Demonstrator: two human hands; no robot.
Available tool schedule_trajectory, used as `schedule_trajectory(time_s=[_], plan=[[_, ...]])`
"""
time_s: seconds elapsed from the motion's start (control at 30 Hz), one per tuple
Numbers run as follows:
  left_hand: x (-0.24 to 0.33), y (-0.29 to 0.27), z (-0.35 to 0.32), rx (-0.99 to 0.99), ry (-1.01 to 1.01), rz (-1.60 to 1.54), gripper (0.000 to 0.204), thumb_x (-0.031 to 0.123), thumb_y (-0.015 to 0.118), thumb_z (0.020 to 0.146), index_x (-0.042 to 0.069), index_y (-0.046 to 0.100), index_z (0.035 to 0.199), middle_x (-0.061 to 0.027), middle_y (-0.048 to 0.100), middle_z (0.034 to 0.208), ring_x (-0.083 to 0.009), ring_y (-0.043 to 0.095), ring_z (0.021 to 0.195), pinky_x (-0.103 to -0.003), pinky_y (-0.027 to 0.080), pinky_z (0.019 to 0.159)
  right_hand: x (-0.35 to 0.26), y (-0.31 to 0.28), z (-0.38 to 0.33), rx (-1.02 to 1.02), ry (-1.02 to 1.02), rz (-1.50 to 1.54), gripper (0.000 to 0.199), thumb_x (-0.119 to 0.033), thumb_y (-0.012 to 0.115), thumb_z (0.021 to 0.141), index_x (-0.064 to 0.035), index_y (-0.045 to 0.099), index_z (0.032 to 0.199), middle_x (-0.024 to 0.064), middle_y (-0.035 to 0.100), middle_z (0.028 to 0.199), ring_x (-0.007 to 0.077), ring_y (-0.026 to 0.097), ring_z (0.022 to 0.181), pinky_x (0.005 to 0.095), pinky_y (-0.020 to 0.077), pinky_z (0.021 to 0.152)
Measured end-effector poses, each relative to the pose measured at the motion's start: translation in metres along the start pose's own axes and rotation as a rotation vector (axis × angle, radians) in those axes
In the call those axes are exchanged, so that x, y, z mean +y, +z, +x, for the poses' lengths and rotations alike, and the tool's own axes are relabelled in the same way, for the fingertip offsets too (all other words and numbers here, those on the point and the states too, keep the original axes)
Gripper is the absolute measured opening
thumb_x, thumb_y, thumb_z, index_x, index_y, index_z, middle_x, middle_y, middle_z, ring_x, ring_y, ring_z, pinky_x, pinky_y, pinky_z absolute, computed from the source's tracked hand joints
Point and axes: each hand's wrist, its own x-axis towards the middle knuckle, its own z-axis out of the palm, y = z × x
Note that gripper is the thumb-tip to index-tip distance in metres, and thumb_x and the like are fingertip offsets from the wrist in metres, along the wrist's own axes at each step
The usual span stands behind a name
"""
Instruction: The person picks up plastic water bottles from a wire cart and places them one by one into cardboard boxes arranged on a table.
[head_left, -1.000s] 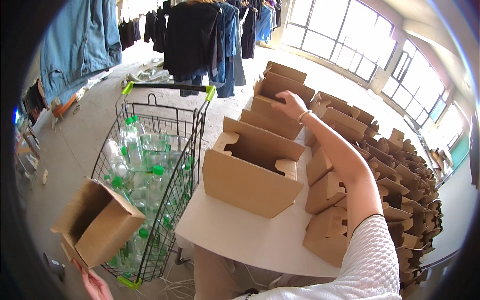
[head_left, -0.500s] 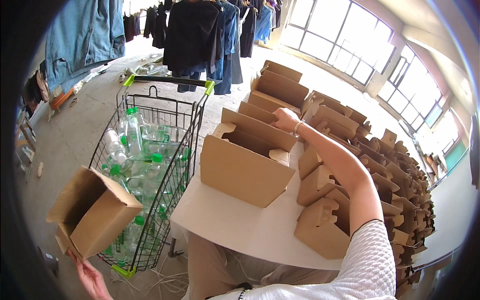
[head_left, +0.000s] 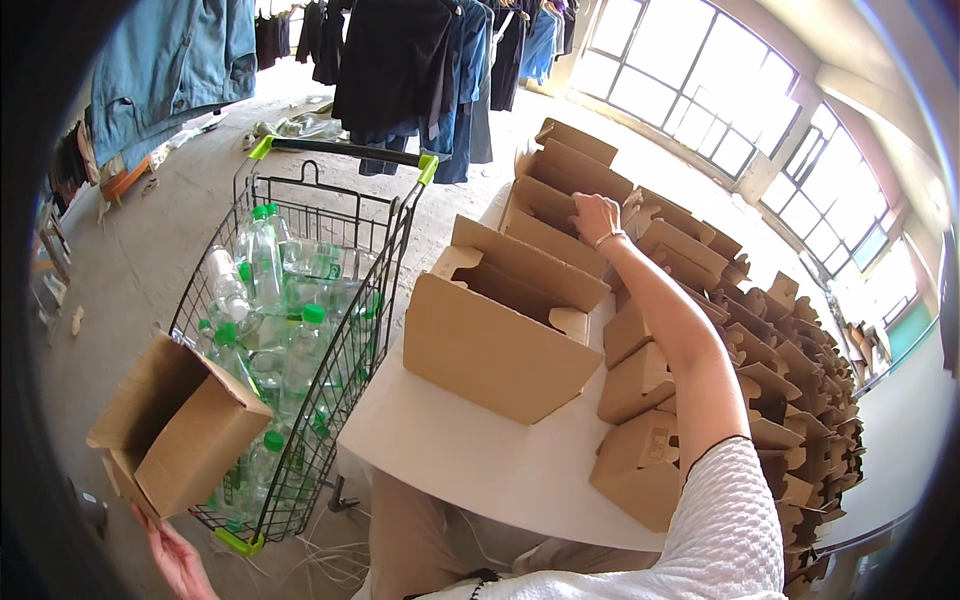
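Note:
At the lower left an open brown cardboard box (head_left: 205,450) tilts against the near left side of a wire cart. My left hand (head_left: 178,562) has its fingers at the box's bottom corner, holding it from below. Across the white table my right hand (head_left: 597,216) is closed, its curled fingers at the rim of a second open cardboard box (head_left: 548,240); the fingertips are partly hidden. Nearer to me on the table stands a larger-looking open cardboard box (head_left: 500,350), flaps up, touched by neither hand.
The wire cart (head_left: 330,420) with green corners holds several clear plastic bottles (head_left: 305,350) with green caps. Rows of open cardboard boxes (head_left: 640,465) crowd the right side of the white table (head_left: 440,450). Clothes (head_left: 395,70) hang beyond, and windows line the far right.
My right hand has moved farther away and slightly right, and the second box now stands farther from the front box. The left hand and its tilted box have shifted slightly in view.

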Motion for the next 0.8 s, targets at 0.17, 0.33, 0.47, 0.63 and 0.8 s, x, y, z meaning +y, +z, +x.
schedule_trajectory(time_s=[0.17, 0.33, 0.47, 0.63, 0.8], plan=[[-0.001, 0.004, -0.012, -0.009, 0.094, 0.104, 0.053, -0.002, 0.049, 0.104, 0.010, 0.042, 0.155, -0.0039, 0.046, 0.158, -0.0201, 0.048, 0.141, -0.033, 0.046, 0.116, -0.031, -0.050, -0.009, 0.303, -0.051, 0.268, 0.032, -0.024, 0.083, 0.079, -0.0086, 0.067, 0.102, 0.0108, 0.071, 0.098, 0.0296, 0.069, 0.097, 0.0441, 0.0552, 0.083], [-0.006, 0.007, -0.011, -0.026, 0.088, 0.088, 0.056, -0.009, 0.045, 0.103, 0.010, 0.041, 0.156, -0.0066, 0.048, 0.155, -0.0214, 0.056, 0.134, -0.032, 0.052, 0.111, -0.075, -0.124, -0.049, -0.306, -0.103, 0.839, 0.037, -0.033, 0.080, 0.083, -0.0053, 0.073, 0.105, 0.0132, 0.075, 0.102, 0.0317, 0.071, 0.099, 0.0438, 0.0552, 0.086], [-0.008, 0.012, -0.008, -0.040, 0.019, 0.039, 0.056, -0.008, 0.048, 0.102, 0.013, 0.044, 0.154, -0.0079, 0.050, 0.154, -0.0221, 0.056, 0.134, -0.033, 0.054, 0.109, -0.091, -0.109, -0.085, -0.396, -0.319, 0.547, 0.036, -0.034, 0.080, 0.081, -0.0014, 0.074, 0.096, 0.0209, 0.073, 0.094, 0.0387, 0.070, 0.095, 0.0455, 0.0545, 0.086], [-0.023, 0.036, -0.017, -0.051, -0.013, -0.023, 0.057, -0.009, 0.049, 0.102, 0.014, 0.045, 0.154, -0.0074, 0.051, 0.153, -0.0224, 0.057, 0.132, -0.033, 0.054, 0.108, -0.077, -0.101, -0.076, -0.302, -0.222, 0.235, 0.032, -0.026, 0.083, 0.077, 0.0031, 0.070, 0.080, 0.0246, 0.065, 0.075, 0.0435, 0.065, 0.075, 0.0477, 0.0522, 0.069], [-0.030, 0.037, -0.026, -0.047, -0.050, -0.047, 0.055, -0.008, 0.050, 0.102, 0.013, 0.048, 0.152, -0.0074, 0.054, 0.150, -0.0228, 0.058, 0.132, -0.034, 0.056, 0.106, -0.037, -0.093, -0.046, -0.152, -0.239, 0.159, 0.031, -0.028, 0.081, 0.077, 0.0012, 0.074, 0.083, 0.0235, 0.069, 0.079, 0.0418, 0.068, 0.078, 0.0474, 0.0539, 0.072]])
